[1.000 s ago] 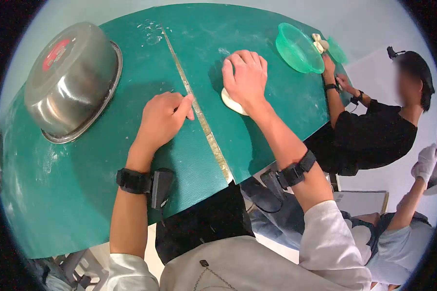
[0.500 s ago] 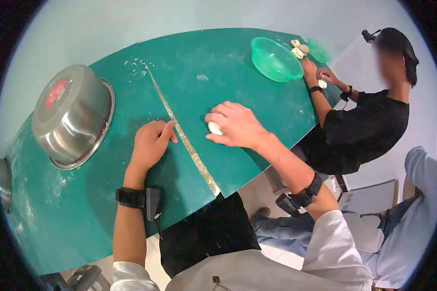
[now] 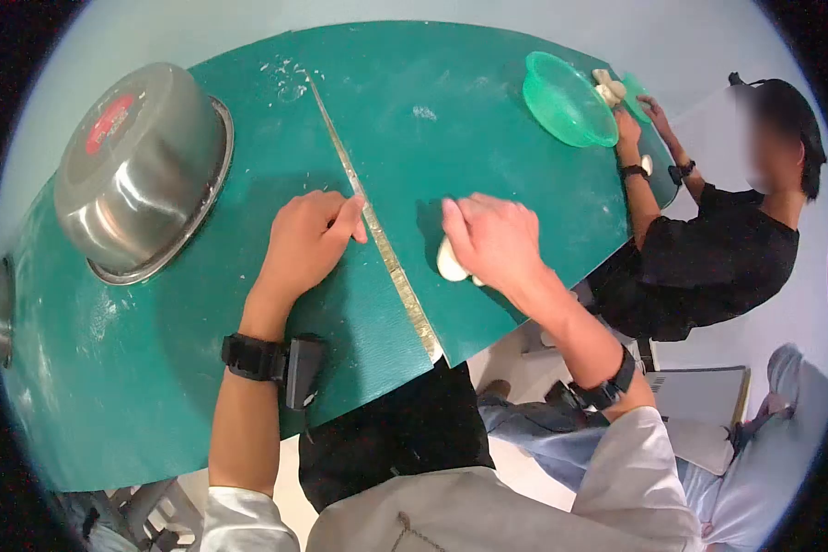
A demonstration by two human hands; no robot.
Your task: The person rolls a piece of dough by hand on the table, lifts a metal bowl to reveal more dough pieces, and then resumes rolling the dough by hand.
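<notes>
Right hand [image 3: 495,241] is cupped down over a pale lump of dough [image 3: 451,262], fingers curled around it and pressing it onto the green tabletop [image 3: 488,156], near the table's close edge. Left hand [image 3: 308,241] rests flat and loosely curled on the tabletop, holding nothing, fingertips touching the metal seam strip [image 3: 377,235] that runs between the two hands. Far left, an upturned steel bowl [image 3: 138,166]. Across the table sits a green plastic bowl [image 3: 566,99], small dough pieces [image 3: 607,87] beside it, and another person's hand [image 3: 627,129] at work there.
</notes>
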